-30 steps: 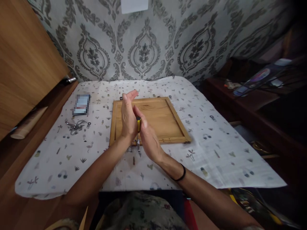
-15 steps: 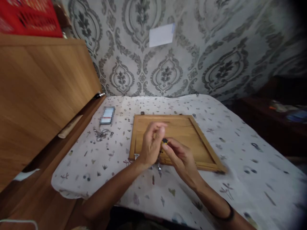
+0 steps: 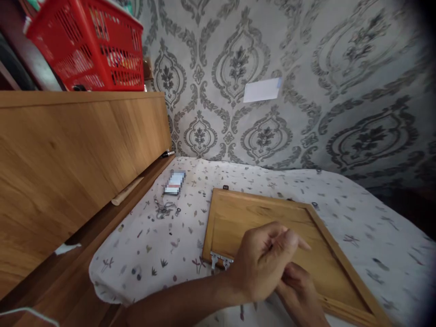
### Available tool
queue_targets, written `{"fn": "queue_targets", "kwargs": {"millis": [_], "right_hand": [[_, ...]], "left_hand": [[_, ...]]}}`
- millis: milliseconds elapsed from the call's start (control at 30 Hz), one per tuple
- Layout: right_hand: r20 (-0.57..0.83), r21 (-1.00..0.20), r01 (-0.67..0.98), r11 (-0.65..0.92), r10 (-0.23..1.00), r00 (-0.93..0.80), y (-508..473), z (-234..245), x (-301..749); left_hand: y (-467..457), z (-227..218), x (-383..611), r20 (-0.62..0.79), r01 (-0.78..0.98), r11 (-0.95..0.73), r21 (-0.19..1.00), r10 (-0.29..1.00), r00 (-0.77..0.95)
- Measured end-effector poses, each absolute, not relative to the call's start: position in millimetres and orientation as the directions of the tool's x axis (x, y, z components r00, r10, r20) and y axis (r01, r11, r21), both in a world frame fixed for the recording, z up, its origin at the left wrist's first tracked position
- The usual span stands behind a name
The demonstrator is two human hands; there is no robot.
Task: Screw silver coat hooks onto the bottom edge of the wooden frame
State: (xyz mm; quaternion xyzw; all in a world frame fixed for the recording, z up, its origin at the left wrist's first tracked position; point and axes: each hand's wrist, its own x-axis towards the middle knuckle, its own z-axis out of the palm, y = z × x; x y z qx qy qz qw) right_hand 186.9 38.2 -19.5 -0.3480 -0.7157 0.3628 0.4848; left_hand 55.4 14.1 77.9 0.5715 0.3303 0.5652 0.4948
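1. Curling inward over the near part of the panel, the left hand [image 3: 260,268] has its fingers bent and one fingertip pointing right; whether it grips anything cannot be told.
2. Just beside and partly behind it, the right hand [image 3: 301,293] is also bent at the fingers, and whatever it may pinch is hidden.
3. Below both hands, the framed wooden panel [image 3: 272,213] lies flat on the tabletop [image 3: 150,272], which a white printed cloth covers.
4. At the panel's near left corner sits a metal fitting [image 3: 218,259], partly covered by the left wrist.
5. Left of the panel, a small heap of metal pieces [image 3: 165,209] lies near a phone [image 3: 175,183].
6. Farther left, a red basket [image 3: 119,68] stands on a wooden cabinet [image 3: 85,141].
7. Behind, white paper [image 3: 261,90] shows against the patterned wall [image 3: 306,127].
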Motion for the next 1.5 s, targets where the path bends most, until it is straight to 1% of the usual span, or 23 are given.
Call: {"fn": "queue_targets", "kwargs": {"millis": [67, 133, 200, 300, 367, 500, 600, 767, 900, 1033, 1100, 1167, 1267, 1333, 1433, 1500], "right_hand": [[0.398, -0.873, 0.146, 0.464, 0.853, -0.337, 39.4, -21.4, 187.7], [0.367, -0.888, 0.149, 0.436, 0.865, -0.341, 39.2, -20.7, 187.0], [0.361, -0.891, 0.151, 0.428, 0.871, -0.334, 37.5, -17.9, 185.2], [0.376, -0.891, 0.131, 0.435, 0.867, -0.328, 34.0, -11.7, 181.3], [0.403, -0.886, 0.102, 0.453, 0.859, -0.315, 32.4, -8.6, 178.6], [0.451, -0.869, 0.077, 0.489, 0.846, -0.284, 32.4, -8.8, 175.9], [0.474, -0.858, 0.064, 0.509, 0.835, -0.28, 33.5, -8.4, 176.2], [0.431, -0.887, 0.012, 0.462, 0.835, -0.341, 32.7, 2.0, 174.9], [0.416, -0.899, -0.022, 0.437, 0.84, -0.349, 30.3, 3.6, 173.8], [0.396, -0.907, 0.009, 0.421, 0.859, -0.324, 28.4, -1.4, 176.8], [0.401, -0.904, 0.015, 0.427, 0.86, -0.316, 28.5, -2.9, 178.0], [0.419, -0.896, 0.001, 0.444, 0.846, -0.33, 29.6, -3.4, 178.0], [0.453, -0.884, -0.058, 0.464, 0.817, -0.357, 31.8, -3.9, 176.4], [0.445, -0.888, -0.078, 0.453, 0.806, -0.391, 32.8, -4.4, 175.5], [0.411, -0.902, -0.067, 0.426, 0.803, -0.431, 32.6, -5.2, 175.8], [0.41, -0.901, -0.045, 0.431, 0.814, -0.411, 31.7, -5.9, 177.1]], "left_hand": [[18.2, 75.4, 56.8, 0.311, -0.199, -0.286, 0.937, 0.944, 0.11], [21.9, 72.7, 57.3, 0.3, -0.215, -0.275, 0.937, 0.95, 0.092], [25.1, 70.9, 57.1, 0.281, -0.248, -0.245, 0.937, 0.952, 0.121], [28.5, 69.0, 56.1, 0.265, -0.311, -0.193, 0.931, 0.941, 0.21], [28.9, 67.6, 55.5, 0.282, -0.325, -0.199, 0.925, 0.93, 0.234], [22.3, 66.7, 57.1, 0.324, -0.278, -0.268, 0.923, 0.929, 0.179], [14.9, 68.6, 59.8, 0.301, -0.241, -0.265, 0.934, 0.946, 0.124], [13.6, 68.0, 63.1, 0.318, -0.186, -0.3, 0.936, 0.945, 0.075], [20.1, 64.4, 63.7, 0.329, -0.182, -0.309, 0.934, 0.94, 0.091], [23.7, 62.7, 62.1, 0.341, -0.224, -0.295, 0.929, 0.917, 0.205], [22.4, 63.6, 61.7, 0.352, -0.225, -0.303, 0.926, 0.908, 0.226], [18.7, 65.9, 62.4, 0.349, -0.209, -0.31, 0.928, 0.918, 0.19], [10.9, 70.1, 65.0, 0.34, -0.165, -0.323, 0.932, 0.936, 0.088], [7.4, 71.6, 66.6, 0.342, -0.132, -0.333, 0.934, 0.938, 0.051], [8.9, 71.2, 66.8, 0.352, -0.12, -0.343, 0.931, 0.934, 0.061], [13.7, 70.9, 64.9, 0.357, -0.145, -0.34, 0.929, 0.927, 0.111]]}}
